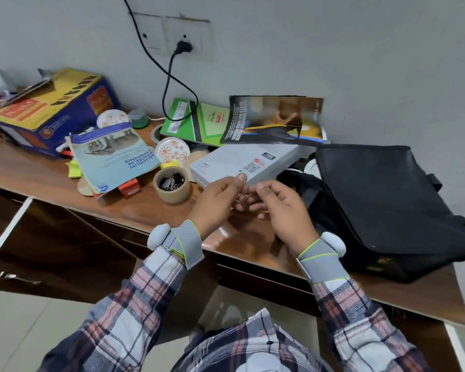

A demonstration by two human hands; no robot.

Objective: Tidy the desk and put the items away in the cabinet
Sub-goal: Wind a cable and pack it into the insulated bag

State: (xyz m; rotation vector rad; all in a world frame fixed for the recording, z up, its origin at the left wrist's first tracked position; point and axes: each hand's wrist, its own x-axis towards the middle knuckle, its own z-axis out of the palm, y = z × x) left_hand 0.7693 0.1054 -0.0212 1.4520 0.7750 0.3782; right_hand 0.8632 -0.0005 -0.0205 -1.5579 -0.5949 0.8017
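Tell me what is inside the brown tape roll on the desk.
Black binder clips and some wire paper clips fill the hollow of the tape roll. Anything beneath that top layer is covered.

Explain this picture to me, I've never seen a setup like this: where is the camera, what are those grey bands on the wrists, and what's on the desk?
There is no machine here: a person works with bare hands, filmed by one wide camera worn on their head, looking forward and down. The grey wrist bands each carry a rounded pod; what the pods do, the picture does not show. The left hand and right hand meet above the wooden desk near its front edge, fingertips together as if pinching something too small to identify. On it lie a black bag, a grey box, a tape roll filled with binder clips, a blue brochure, a green pad, a dark magazine and a blue and yellow carton.
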